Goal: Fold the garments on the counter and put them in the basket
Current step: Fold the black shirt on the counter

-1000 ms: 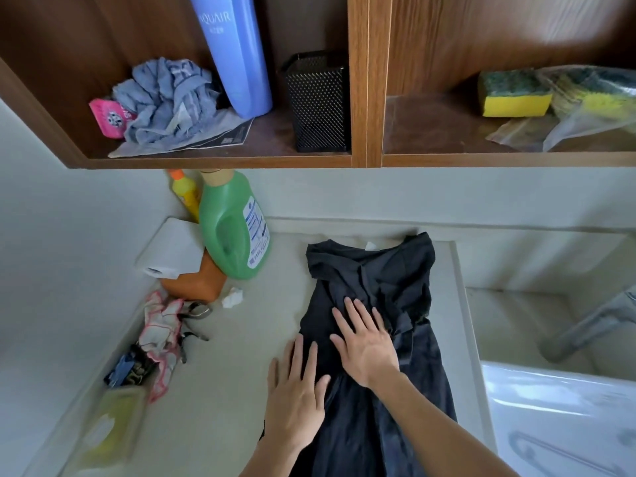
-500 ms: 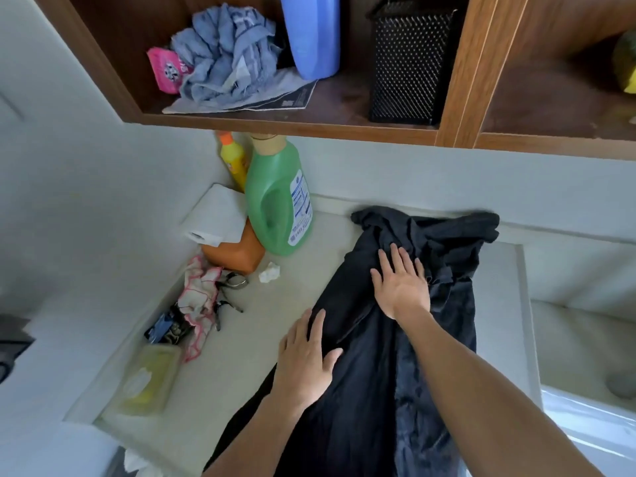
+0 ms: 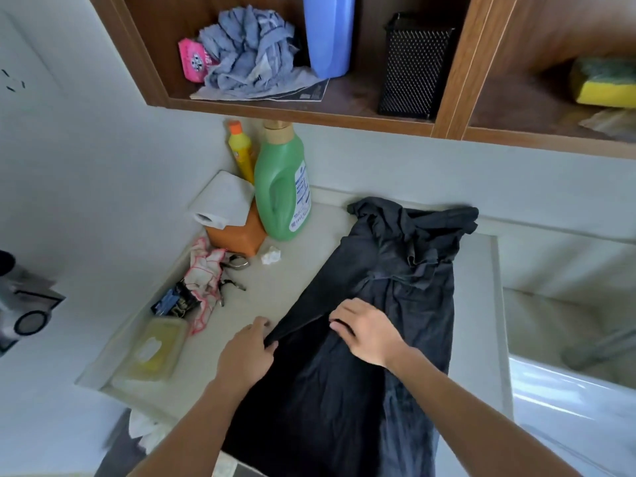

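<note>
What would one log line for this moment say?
step: fold | left hand: pinches garment edge | right hand: grips garment | garment: on counter

Dark garment [image 3: 395, 304] spread lengthwise on counter [image 3: 285, 287], far end bunched, left edge lifted, near end overhanging.

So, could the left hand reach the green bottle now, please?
Probably yes: only bare counter and a small white wad lie before the green bottle, though the left hand grips the dark garment.

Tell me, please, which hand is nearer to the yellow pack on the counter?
Left. The left hand pinches the left edge of the dark garment, just right of the yellow pack. The right hand holds the garment farther right, near its middle.
</note>
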Tool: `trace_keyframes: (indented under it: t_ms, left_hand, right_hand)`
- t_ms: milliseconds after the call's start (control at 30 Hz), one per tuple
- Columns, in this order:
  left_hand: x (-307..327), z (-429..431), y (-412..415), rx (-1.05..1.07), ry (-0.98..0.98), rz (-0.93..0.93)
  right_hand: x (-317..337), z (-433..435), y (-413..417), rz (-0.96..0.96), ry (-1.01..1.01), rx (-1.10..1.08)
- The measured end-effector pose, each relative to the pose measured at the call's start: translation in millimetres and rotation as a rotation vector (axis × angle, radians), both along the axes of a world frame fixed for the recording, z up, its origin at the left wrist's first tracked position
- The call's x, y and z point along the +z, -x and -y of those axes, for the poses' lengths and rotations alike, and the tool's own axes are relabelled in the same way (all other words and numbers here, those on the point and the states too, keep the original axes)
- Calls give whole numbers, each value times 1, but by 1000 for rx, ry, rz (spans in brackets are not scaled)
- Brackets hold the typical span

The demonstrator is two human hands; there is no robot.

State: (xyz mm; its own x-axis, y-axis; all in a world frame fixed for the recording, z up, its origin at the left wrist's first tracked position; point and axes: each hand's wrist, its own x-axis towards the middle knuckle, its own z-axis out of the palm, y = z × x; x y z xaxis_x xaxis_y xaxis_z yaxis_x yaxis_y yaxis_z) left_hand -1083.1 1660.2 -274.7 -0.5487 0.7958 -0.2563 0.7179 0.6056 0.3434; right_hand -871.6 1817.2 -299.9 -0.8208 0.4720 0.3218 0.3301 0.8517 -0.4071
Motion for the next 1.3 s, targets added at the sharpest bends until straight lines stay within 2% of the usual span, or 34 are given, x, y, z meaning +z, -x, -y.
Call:
trace_keyframes:
  t_ms: [100,200,267,400,500,700,767,800,833,933,967,1033,1067,1133,1233,1300]
  left_hand:
    - [3,2,-4,-4,-15,-10]
    - [10,13,-11,-46,-8,4]
    - [15,26,-13,-91,18,17]
    - [23,52,-15,-222,174,98]
    - [29,71,-17,-250,182,105]
    - [54,89,-31,-425,14,-223]
    - [59,96,-37,-490,64,-256]
    - [58,99,-39,-507,88,-255]
    - [56,103,-40,-509,108,-243]
    - [47,111,-38,-481,111,-185]
    - [44,112,-37,-475,100,-182]
    - [42,112,-36,-478,60,-195]
    - [41,113,-35,-478,41,-206]
    - [44,114,-35,-496,32,-230]
    - [56,114,-40,-535,18,-270]
    - [61,114,-47,-570,34,-266]
  right_hand:
    - [-19,42,8,213,-8,0]
    - [-17,54,13,457,-1,-85]
    - [-11,56,19,545,7,-160]
    - [-5,58,40,620,87,-294]
    - [-1,66,54,637,129,-358]
    - [3,66,69,658,173,-482]
    - [9,67,70,595,235,-488]
    - [12,69,70,488,323,-509]
    - [18,71,69,309,468,-558]
    - [43,81,70,-342,1099,-762]
    - [47,84,72,-433,1233,-779]
    - [50,95,77,-341,1329,-750]
    - [44,98,80,-273,1321,-739]
    - [43,101,86,-296,1270,-750]
    - [55,102,87,-422,890,-819]
    - [55,107,75,-414,696,-824]
